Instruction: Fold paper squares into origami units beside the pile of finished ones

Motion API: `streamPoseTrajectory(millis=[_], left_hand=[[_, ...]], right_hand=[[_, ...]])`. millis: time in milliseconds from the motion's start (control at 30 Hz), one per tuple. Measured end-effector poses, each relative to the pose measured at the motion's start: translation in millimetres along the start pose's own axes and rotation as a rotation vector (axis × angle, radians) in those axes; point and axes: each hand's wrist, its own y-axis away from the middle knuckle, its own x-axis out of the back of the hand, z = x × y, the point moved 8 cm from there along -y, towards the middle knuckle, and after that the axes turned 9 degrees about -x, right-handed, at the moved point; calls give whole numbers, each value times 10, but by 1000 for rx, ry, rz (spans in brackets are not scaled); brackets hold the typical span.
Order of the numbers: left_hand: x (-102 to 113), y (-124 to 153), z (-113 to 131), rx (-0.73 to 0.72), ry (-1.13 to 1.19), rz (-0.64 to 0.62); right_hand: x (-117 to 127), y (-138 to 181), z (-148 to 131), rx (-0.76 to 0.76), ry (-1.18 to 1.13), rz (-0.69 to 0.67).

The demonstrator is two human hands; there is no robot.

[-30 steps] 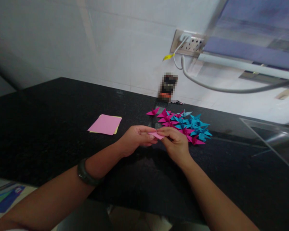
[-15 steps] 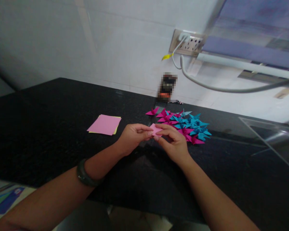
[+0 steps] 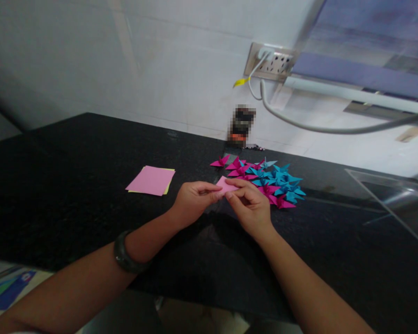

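Between my two hands is a small folded piece of pink paper [image 3: 225,184], held above the dark counter. My left hand [image 3: 192,200] pinches its left side between thumb and fingers, and a dark bangle circles that wrist. My right hand [image 3: 252,204] grips the right side, fingers on top and thumb at the near edge; these fingers hide part of the paper. Just beyond my right hand lies a cluster of folded paper cranes, several magenta [image 3: 241,171] and several blue [image 3: 282,178]. Left of my hands rests a stack of square paper [image 3: 151,180], pink over yellow.
A phone-like object, blurred out [image 3: 242,125], leans against the tiled wall behind the cranes. Above it, a white plug sits in a wall socket [image 3: 270,61], its grey cable [image 3: 316,129] running right. A clear-edged panel [image 3: 386,204] lies at the counter's right.
The pink paper has turned slightly and shows a little more of its face. My right thumb has shifted up onto its near edge. The stack and cranes stay put.
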Motion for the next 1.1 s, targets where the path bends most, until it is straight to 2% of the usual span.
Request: streamPoseTrajectory(millis=[233,467,600,700,833,1000,1100], left_hand=[[11,0,-26,-20,8,11],[-29,2,-23,15,97,41],[-37,-6,-16,9,135,32],[-28,-18,-7,-2,95,9],[-38,-31,17,-41,2,-60],[-68,-22,125,-188,-237,-188],[-89,-24,135,-215,-249,-231]], right_hand=[[-14,-12,11,-27,-10,22],[-3,-26,101,-136,-98,96],[-23,-32,232,-253,-280,106],[-138,-27,388,-463,-505,-6],[-278,30,473,-666,-496,-228],[-351,125,484,-743,-448,-408],[-369,146,489,-707,-341,-436]])
